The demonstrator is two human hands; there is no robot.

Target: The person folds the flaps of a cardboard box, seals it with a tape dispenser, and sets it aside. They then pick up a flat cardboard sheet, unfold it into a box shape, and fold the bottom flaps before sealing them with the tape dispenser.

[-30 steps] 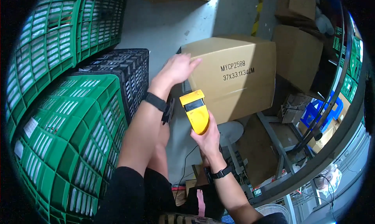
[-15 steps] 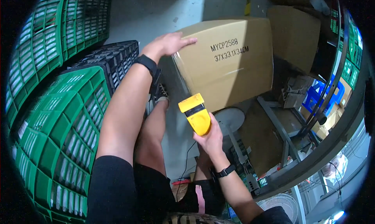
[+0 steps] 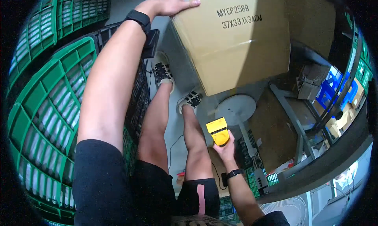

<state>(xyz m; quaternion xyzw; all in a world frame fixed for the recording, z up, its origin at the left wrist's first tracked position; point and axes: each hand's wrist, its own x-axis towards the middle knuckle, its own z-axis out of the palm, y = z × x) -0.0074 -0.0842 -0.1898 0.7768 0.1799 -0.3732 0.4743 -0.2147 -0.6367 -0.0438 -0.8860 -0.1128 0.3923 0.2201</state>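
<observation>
My left hand (image 3: 169,5) lies flat on the upper left corner of a large brown cardboard box (image 3: 236,40) with black printing on its side; a black band sits on that wrist. My right hand (image 3: 224,147) is low, near my knees, and grips a yellow handheld scanner (image 3: 217,130) that points up toward the box. My two legs and dark patterned shoes (image 3: 175,84) show on the grey floor below the box.
Stacked green plastic crates (image 3: 43,119) and a black crate (image 3: 138,88) stand at my left. A round white base (image 3: 236,107) sits on the floor. A metal table frame (image 3: 299,119), blue parts (image 3: 330,88), more cartons and a fan (image 3: 295,210) are at the right.
The box has come up and closer under my left hand. My right hand has dropped lower with the scanner, away from the box. The view now tilts down onto my legs.
</observation>
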